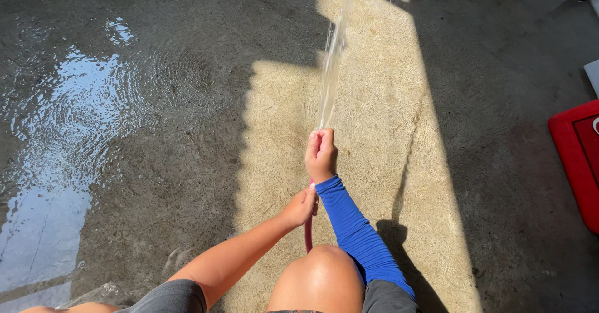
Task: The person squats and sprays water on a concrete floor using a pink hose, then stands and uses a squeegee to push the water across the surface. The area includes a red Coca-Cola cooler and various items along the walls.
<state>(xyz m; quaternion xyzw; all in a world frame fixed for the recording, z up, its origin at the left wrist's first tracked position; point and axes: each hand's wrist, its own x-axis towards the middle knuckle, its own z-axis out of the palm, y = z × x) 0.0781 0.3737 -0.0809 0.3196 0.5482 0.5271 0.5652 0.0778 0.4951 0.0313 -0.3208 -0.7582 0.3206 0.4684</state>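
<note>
At the bottom of the view, a bare knee is seen between the two arms, with grey shorts at either side. Just beyond the knee, a pink hose is seen running upward between the hands. The hose is gripped low down by the left hand, whose fingers are closed around it; the left forearm is bare. Slightly further out, the end of the hose is clasped by the right hand, the fist being shut tight over the outlet so that the nozzle itself is hidden. The right arm is covered by a blue sleeve down to the wrist. From the top of the right fist a stream of water is thrown forward, away from the body, over a sunlit strip of concrete floor. To the left, a wide puddle is spread across the shaded floor, rippled and reflecting the sky. At the right edge, well apart from the hands, part of a red plastic object is shown lying on the floor.
</note>
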